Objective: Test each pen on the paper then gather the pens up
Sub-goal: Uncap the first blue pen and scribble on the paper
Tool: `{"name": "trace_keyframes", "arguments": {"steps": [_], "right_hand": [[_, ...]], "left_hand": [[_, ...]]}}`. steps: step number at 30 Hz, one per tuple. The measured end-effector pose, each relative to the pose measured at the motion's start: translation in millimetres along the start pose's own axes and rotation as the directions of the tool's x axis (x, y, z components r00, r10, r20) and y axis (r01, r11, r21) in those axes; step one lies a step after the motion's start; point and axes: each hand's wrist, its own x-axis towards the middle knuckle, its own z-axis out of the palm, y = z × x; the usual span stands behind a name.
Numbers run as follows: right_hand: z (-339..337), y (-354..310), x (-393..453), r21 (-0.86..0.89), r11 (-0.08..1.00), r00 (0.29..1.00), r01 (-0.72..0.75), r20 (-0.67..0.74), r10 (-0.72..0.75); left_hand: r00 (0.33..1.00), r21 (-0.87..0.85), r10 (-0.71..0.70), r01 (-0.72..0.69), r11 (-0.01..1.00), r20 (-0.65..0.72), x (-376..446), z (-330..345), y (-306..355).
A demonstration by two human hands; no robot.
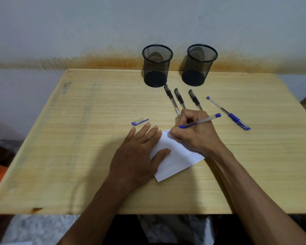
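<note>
Right hand [193, 133]: fingers curled tight round an uncapped blue pen [200, 122], pinched low on the rubber grip, tip down on the paper [177, 156] near its far edge. Faint marks there. Left hand [138, 152]: fingers straight, spread flat, thumb and fingertips pressing the sheet's left edge to pin it.

Pen looks light, stiff, slick-barrelled; the ribbed grip is the sure place to hold. Paper is thin and would likely slide unpinned.

Blue cap [140, 121] lies loose just beyond the left fingertips. Three black pens [179, 99] lie side by side beyond the right hand; a second blue pen [230, 114], capped, further right. Two mesh cups [157, 66] stand at the table's [78, 138] back edge.
</note>
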Motion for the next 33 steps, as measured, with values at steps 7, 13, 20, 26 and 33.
{"name": "trace_keyframes", "arguments": {"steps": [7,13,20,26,33], "right_hand": [[-0.8,2.7,0.2,-0.005,1.0,1.0,0.0,-0.025,0.0],[0.4,-1.2,-3.3,-0.016,1.0,0.999,-0.011,-0.038,0.011],[-1.8,-0.3,-2.0,-0.034,0.999,0.999,-0.017,-0.052,0.016],[-2.0,2.7,-1.9,-0.058,0.998,0.998,0.005,-0.058,-0.008],[-4.5,-8.0,-3.3,0.114,0.992,0.987,-0.05,-0.146,0.067]], "left_hand": [[1.0,0.017,0.0,0.0,1.0,0.011,0.0,-0.1,-0.3],[1.0,0.013,0.001,-0.001,1.0,0.013,-0.5,0.6,-0.7],[1.0,0.006,-0.004,0.003,1.0,0.009,-0.6,-0.1,0.1],[1.0,0.021,0.006,-0.006,1.0,0.003,-0.4,0.6,-0.9],[0.999,0.04,0.011,-0.012,0.999,0.033,1.2,-1.3,-1.6]]}}
